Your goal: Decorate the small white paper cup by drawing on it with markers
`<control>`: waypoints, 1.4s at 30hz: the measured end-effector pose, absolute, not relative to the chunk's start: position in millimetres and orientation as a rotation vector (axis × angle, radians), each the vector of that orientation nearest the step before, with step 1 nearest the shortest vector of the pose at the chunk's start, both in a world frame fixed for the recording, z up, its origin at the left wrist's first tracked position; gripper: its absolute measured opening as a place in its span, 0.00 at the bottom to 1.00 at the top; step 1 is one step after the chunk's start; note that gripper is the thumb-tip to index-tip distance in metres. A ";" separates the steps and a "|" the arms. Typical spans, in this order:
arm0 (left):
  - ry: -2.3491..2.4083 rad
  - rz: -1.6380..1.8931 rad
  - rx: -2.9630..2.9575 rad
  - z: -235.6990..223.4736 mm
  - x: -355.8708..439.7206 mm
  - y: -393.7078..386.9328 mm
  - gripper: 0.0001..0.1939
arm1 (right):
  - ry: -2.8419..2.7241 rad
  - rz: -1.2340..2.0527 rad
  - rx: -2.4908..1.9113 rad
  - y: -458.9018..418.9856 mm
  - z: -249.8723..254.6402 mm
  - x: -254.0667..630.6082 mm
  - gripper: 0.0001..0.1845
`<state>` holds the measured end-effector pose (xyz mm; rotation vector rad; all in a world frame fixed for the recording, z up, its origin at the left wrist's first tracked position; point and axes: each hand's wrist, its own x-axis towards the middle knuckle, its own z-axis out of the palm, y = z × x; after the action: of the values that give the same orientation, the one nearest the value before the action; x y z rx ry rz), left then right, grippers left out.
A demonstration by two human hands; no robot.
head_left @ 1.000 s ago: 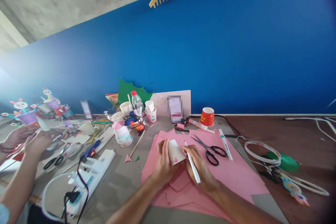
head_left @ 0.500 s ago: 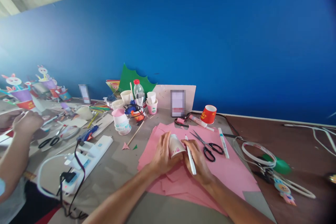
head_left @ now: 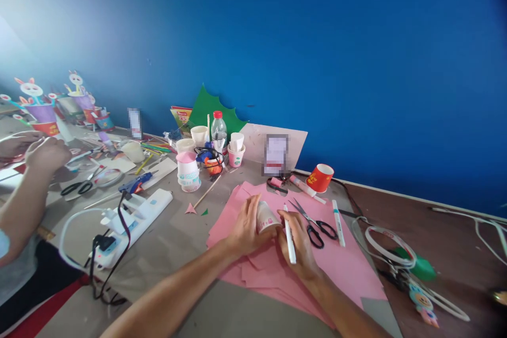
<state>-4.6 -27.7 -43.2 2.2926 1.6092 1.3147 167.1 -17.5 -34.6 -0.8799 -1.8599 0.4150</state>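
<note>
My left hand (head_left: 249,224) is wrapped round a white paper cup (head_left: 266,215) with pink print, which is tilted over the pink paper sheets (head_left: 336,280). In my right hand (head_left: 300,245) is a white marker pen (head_left: 290,240), held slanting with its tip up beside the cup. The fingers of that hand are close to the cup's lower edge; whether they touch it I cannot tell. Just right of my right hand lie black-handled scissors (head_left: 316,224) with the blades partly apart. Another white marker (head_left: 338,223) lies beyond them.
A red paper cup (head_left: 319,178) stands behind the scissors. To the left are stacked paper cups (head_left: 188,173), a bottle (head_left: 219,132), a power strip (head_left: 134,229) with cables, and a glue gun (head_left: 137,182). Another person's hand (head_left: 47,156) is at far left; coiled cable (head_left: 390,237) lies right.
My view has tilted and turned slightly, shifting the table things in the picture. Both hands keep their hold on the cup and marker, almost unmoved.
</note>
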 end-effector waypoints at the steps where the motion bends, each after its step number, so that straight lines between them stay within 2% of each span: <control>1: 1.608 1.309 2.277 -42.9 -4.5 -27.3 0.44 | -1.854 0.407 -0.881 -17.5 -34.7 166.7 0.19; 8: 1.596 1.282 2.175 -36.3 -3.0 -28.5 0.45 | -1.832 0.407 -0.892 -16.6 -35.9 166.0 0.18; 18: 1.545 1.171 2.017 -24.6 -5.5 -31.9 0.45 | -1.879 0.422 -0.858 -17.1 -34.9 167.3 0.20; 25: 1.547 1.161 1.903 -23.2 -4.4 -30.5 0.50 | -1.895 0.446 -0.857 -17.1 -34.1 169.3 0.20; 34: 1.597 1.232 2.109 -31.1 -4.2 -31.4 0.45 | -1.904 0.433 -0.872 -17.5 -35.1 170.1 0.22; 42: 1.424 1.180 2.320 -27.2 -7.9 -36.1 0.49 | -1.818 0.361 -0.863 -18.5 -26.5 173.6 0.20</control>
<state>-7.9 -36.1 -27.2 2.3202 1.4236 1.1802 173.6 -18.5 -26.5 -0.8626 -1.8176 0.3612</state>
